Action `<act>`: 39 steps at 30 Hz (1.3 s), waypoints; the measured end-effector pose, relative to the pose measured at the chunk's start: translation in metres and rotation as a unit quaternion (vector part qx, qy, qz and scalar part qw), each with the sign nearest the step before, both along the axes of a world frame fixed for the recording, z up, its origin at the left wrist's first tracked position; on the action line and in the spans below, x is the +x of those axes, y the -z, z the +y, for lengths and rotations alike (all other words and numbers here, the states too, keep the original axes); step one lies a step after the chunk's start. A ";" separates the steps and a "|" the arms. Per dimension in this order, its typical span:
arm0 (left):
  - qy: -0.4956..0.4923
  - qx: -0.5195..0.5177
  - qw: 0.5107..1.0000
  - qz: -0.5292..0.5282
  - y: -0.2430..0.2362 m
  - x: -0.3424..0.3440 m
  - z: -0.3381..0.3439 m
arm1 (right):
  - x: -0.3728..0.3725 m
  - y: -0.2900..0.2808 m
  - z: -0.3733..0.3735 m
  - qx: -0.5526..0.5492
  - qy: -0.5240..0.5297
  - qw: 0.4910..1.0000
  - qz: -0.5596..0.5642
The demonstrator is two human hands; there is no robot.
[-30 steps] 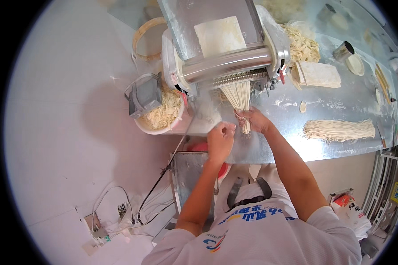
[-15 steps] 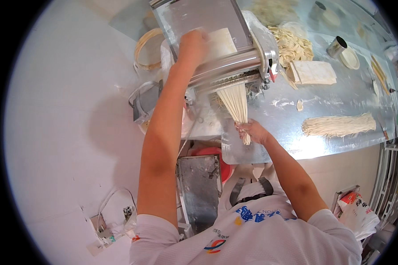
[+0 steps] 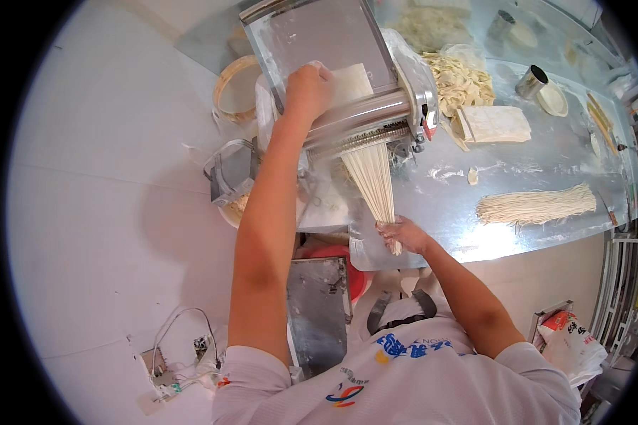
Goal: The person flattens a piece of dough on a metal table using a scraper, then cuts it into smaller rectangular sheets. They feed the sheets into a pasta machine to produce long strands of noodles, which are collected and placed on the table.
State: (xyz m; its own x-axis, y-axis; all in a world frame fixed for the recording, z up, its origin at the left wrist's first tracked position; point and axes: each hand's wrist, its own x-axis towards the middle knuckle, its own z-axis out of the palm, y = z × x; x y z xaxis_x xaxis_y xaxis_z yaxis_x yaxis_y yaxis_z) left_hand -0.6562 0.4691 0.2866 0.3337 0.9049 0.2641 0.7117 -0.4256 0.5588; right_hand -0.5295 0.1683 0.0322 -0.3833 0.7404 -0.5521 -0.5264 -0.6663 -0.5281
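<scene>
A noodle machine with a shiny roller and a toothed cutter stands ahead of me. A pale dough sheet lies on its sloped metal tray and runs into the roller. My left hand is closed at the sheet's left edge, its fingertips partly hidden. From the cutter hangs a bundle of cut noodles, narrowing downward. Near the table's front left corner, my right hand grips the bundle close to its lower end, and short ends stick out below the fingers.
On the metal table at right lie a noodle bundle, a folded dough slab and a heap of dough strips. Behind them are a metal cup and a pale dish. A red basin sits below.
More noodle length now hangs between the cutter and my right hand, which has moved lower. Less of the dough sheet shows above the roller. My left hand stays beside it.
</scene>
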 end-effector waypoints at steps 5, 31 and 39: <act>-0.057 0.021 0.995 -0.084 -0.014 -0.006 -0.084 | 0.000 0.003 -0.013 0.017 -0.021 0.999 -0.020; 0.202 -0.592 0.430 -0.651 0.224 -0.008 -0.146 | -0.009 -0.023 -0.083 -0.032 -0.031 0.998 -0.033; 0.192 -0.601 0.461 -0.624 0.232 -0.009 -0.151 | -0.017 -0.028 -0.110 -0.042 -0.015 0.998 -0.046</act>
State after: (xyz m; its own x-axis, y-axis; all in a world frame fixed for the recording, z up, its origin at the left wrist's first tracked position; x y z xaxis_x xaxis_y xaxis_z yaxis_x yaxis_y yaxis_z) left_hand -0.6655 0.3182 0.0551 0.7974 0.5848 -0.1489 -0.4813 0.7652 0.4275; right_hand -0.5463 0.0579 0.0604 -0.3497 0.6786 -0.6459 -0.4579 -0.7253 -0.5140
